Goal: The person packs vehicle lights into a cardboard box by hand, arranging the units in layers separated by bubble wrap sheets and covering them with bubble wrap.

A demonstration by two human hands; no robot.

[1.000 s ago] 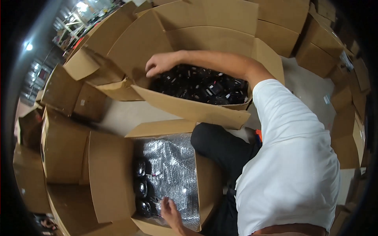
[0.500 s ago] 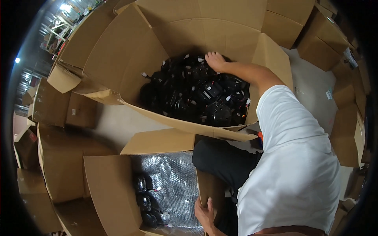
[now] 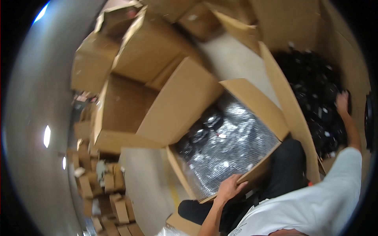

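Note:
My left hand (image 3: 229,188) grips the near edge of a smaller open cardboard box (image 3: 258,164), with the thumb on the outer side of its wall. Silvery bubble wrap (image 3: 236,143) lines this box. A few round, glossy black parts (image 3: 199,135) with wires and small white connectors sit along one side on the wrap. At the right, my right hand (image 3: 342,101) reaches into a large cardboard box holding a heap of black wired parts (image 3: 315,90). Blur hides its fingers, so I cannot tell whether it holds one.
The large box's tall wall (image 3: 289,102) stands between the heap and the smaller box. Open cartons (image 3: 128,106) crowd the left and far side. Several more boxes (image 3: 106,183) are stacked at the lower left. My bent knee (image 3: 289,157) is beside the smaller box.
My view has swung left, so both boxes appear farther right and tilted. My left hand remains at the smaller box's edge, and my right hand is still in the heap.

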